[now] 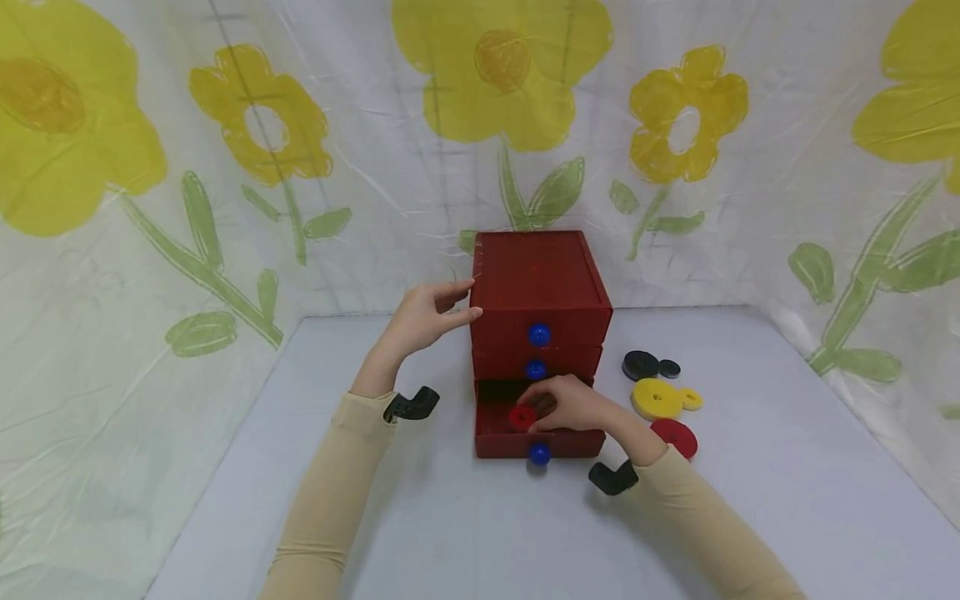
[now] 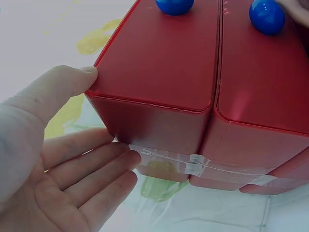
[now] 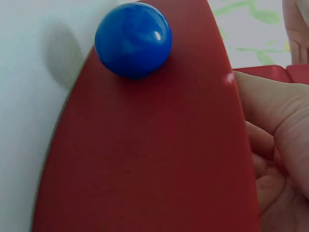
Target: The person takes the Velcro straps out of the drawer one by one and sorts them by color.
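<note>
A red three-drawer cabinet (image 1: 536,271) with round blue knobs stands at the middle of the table. My left hand (image 1: 422,323) is at its upper left side, fingers nearly straight. In the left wrist view, the thumb (image 2: 72,79) touches the top drawer's corner and the fingertips reach the cabinet's side. The bottom drawer (image 1: 504,447) is pulled out. Over its inside, my right hand (image 1: 576,406) pinches a small red disc (image 1: 517,412). The right wrist view is mostly filled by that drawer's front and blue knob (image 3: 133,41), which hide the disc.
To the cabinet's right lie a large black disc (image 1: 640,365) and a small black disc (image 1: 670,369), a large yellow disc (image 1: 647,398) and a small yellow disc (image 1: 692,399), and a large red disc (image 1: 678,435) partly behind my right wrist. A flower-printed curtain (image 1: 375,208) surrounds the table.
</note>
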Motion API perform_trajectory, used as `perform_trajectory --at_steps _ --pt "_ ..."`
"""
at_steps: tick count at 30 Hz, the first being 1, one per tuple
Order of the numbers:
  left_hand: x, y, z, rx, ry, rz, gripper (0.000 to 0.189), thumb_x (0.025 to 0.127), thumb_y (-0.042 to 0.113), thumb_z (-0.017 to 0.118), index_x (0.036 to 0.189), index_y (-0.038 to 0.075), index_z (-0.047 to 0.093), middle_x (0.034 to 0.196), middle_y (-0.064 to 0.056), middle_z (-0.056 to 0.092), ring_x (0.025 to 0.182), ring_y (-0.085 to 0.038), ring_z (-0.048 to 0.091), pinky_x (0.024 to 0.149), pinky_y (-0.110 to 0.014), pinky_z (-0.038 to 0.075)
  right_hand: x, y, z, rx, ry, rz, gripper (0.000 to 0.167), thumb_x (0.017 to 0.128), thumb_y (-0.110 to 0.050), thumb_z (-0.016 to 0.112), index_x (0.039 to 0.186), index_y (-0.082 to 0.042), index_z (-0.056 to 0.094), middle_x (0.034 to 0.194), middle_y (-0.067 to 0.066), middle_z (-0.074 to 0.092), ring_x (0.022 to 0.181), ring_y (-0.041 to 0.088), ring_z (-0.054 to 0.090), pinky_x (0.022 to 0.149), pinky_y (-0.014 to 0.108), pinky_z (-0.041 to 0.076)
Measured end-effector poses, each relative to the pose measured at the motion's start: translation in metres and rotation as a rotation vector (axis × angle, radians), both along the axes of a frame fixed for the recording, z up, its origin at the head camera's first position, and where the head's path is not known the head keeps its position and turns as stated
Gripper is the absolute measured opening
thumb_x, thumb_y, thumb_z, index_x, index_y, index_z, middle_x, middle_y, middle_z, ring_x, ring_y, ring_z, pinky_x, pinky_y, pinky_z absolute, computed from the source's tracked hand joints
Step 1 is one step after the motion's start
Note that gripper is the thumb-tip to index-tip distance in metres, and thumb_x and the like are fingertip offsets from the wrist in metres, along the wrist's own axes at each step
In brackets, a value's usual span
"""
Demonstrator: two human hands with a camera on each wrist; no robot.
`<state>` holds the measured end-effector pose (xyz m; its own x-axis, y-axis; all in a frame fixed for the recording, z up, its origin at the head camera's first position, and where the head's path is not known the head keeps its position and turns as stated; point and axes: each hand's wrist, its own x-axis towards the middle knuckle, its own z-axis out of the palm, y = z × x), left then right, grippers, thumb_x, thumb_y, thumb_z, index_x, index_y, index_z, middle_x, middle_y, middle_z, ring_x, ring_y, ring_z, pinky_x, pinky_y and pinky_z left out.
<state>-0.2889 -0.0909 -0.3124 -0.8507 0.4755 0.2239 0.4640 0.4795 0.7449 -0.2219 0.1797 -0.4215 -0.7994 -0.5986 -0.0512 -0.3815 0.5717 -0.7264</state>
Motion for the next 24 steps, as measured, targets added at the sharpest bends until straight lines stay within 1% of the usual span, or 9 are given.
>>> perform_trajectory --at_steps 5,12,19,24 --pt "0.0 0.0 0.0 0.005 0.0 -0.006 0.061 0.084 0.045 0.068 0.137 0.018 0.053 0.139 -0.002 0.053 0.125 -0.021 0.053 0.101 -0.035 0.046 0.003 0.008 0.005 -0.006 0.022 -0.008 0.04 0.08 -0.025 0.077 0.115 -0.009 0.066 0.109 0.006 0.068 0.094 0.016 0.068 0.078 0.026 0.057" --pt "0.0 0.0 0.0 0.012 -0.001 -0.008 0.061 0.084 0.044 0.068 0.136 0.018 0.053 0.138 -0.002 0.053 0.125 -0.022 0.053 0.102 -0.035 0.046 0.007 0.02 0.009 -0.011 0.038 -0.023 0.038 0.08 -0.026 0.077 0.113 -0.011 0.067 0.108 0.005 0.069 0.093 0.016 0.068 0.077 0.026 0.057" --pt "0.001 0.001 0.0 0.029 -0.015 -0.01 0.061 0.084 0.044 0.069 0.136 0.016 0.054 0.139 -0.004 0.053 0.126 -0.023 0.053 0.102 -0.041 0.045 0.012 0.032 0.016 -0.008 0.036 -0.067 0.04 0.079 -0.027 0.078 0.114 -0.011 0.067 0.107 0.006 0.067 0.093 0.018 0.067 0.078 0.028 0.057" --pt "0.001 0.0 0.0 0.031 -0.013 -0.011 0.06 0.085 0.043 0.069 0.136 0.016 0.054 0.139 -0.004 0.053 0.126 -0.023 0.053 0.102 -0.041 0.045 0.014 0.041 0.02 -0.007 0.045 -0.105 0.041 0.078 -0.027 0.079 0.114 -0.012 0.066 0.106 0.005 0.068 0.092 0.016 0.067 0.077 0.027 0.057"
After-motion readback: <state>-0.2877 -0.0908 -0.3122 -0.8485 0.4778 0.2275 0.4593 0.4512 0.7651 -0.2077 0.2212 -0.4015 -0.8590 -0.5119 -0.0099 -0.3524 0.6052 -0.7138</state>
